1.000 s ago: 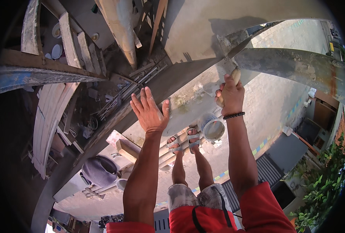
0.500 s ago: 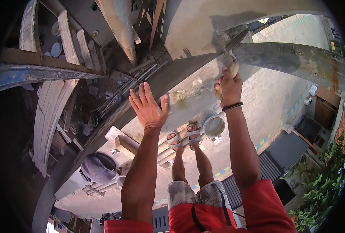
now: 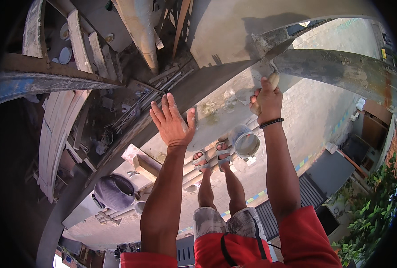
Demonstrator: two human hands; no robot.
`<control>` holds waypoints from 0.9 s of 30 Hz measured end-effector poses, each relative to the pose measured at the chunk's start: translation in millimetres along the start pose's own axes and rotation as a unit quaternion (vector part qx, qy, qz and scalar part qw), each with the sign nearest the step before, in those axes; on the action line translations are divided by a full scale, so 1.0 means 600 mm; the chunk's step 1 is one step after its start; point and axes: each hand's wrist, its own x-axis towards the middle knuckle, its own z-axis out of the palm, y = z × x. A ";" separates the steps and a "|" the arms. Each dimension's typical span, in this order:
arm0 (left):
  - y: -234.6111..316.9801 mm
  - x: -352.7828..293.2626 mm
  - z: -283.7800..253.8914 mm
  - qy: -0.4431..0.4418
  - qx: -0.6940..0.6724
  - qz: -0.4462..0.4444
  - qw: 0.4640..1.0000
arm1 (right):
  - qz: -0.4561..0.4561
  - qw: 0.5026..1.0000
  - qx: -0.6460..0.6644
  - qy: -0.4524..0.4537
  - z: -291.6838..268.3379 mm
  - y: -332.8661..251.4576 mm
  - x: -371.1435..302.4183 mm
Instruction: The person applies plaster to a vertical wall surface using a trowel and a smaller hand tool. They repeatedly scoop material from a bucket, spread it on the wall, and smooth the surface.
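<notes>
While L fingers (image 3: 172, 107) grey-smudged, rnd tan hdl (image 3: 274, 80) in R fingers (image 3: 254, 98).

the fisheye head view looks steeply down. left hand (image 3: 173, 126) and right hand (image 3: 269, 103) show near, the feet (image 3: 222, 154) farther below.

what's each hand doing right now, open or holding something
Left hand: open, holding nothing.
Right hand: closed around a pale tool handle.

The right hand (image 3: 268, 102) hides the middle of the trowel handle (image 3: 274, 80); the lower edge crops the red shirt (image 3: 247, 249).
</notes>
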 end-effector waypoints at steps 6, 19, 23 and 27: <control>-0.006 0.004 -0.002 0.004 0.000 0.000 1.000 | -0.124 0.992 0.036 0.002 0.020 -0.022 -0.042; -0.005 0.002 -0.003 -0.003 0.002 -0.011 1.000 | -0.092 0.995 -0.020 0.006 0.016 -0.018 -0.014; 0.000 0.004 -0.004 0.004 -0.005 0.000 1.000 | -0.110 0.993 -0.035 0.026 0.011 -0.012 -0.017; -0.005 0.012 -0.002 0.010 0.002 -0.003 1.000 | -0.097 0.995 -0.013 -0.003 0.017 -0.020 -0.013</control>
